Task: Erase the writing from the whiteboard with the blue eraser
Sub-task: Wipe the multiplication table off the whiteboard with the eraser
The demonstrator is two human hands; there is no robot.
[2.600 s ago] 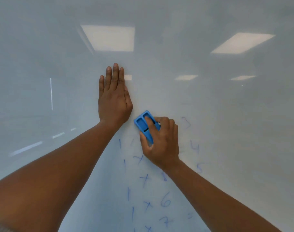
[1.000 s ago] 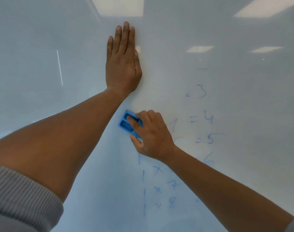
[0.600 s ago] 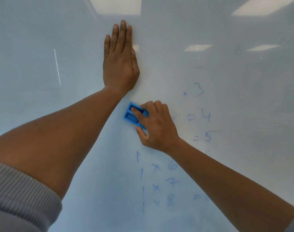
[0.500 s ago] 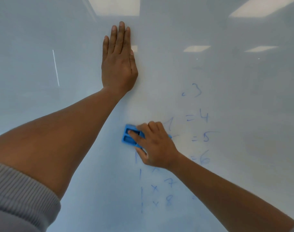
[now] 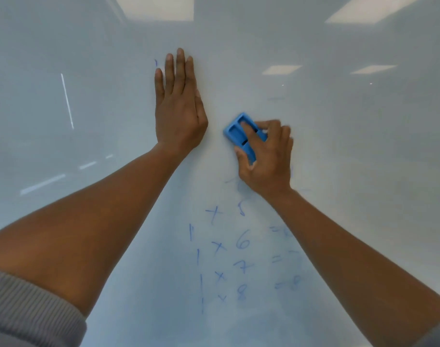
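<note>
A glossy whiteboard (image 5: pixel 351 146) fills the head view. My right hand (image 5: pixel 266 161) grips the blue eraser (image 5: pixel 235 132) and presses it flat on the board, just right of centre. My left hand (image 5: pixel 179 106) lies flat on the board with its fingers straight and together, holding nothing, a short gap left of the eraser. Blue handwritten sums (image 5: pixel 239 244) run in rows below my right hand: "x 5", "1 x 6", "1 x 7", "x 8". The answers at the right (image 5: pixel 286 284) look smeared. A small blue mark (image 5: pixel 156 63) sits by my left fingertips.
Ceiling lights reflect in the board at the top (image 5: pixel 156 7) and upper right (image 5: pixel 371 8). A thin white streak (image 5: pixel 67 101) shows at the left. Grey sleeve cuffs (image 5: pixel 31 311) are pushed up on both forearms.
My right hand has carried the eraser up and to the right, level with my left wrist. The "=4" and "=5" answers no longer show. The view has tilted down a little.
</note>
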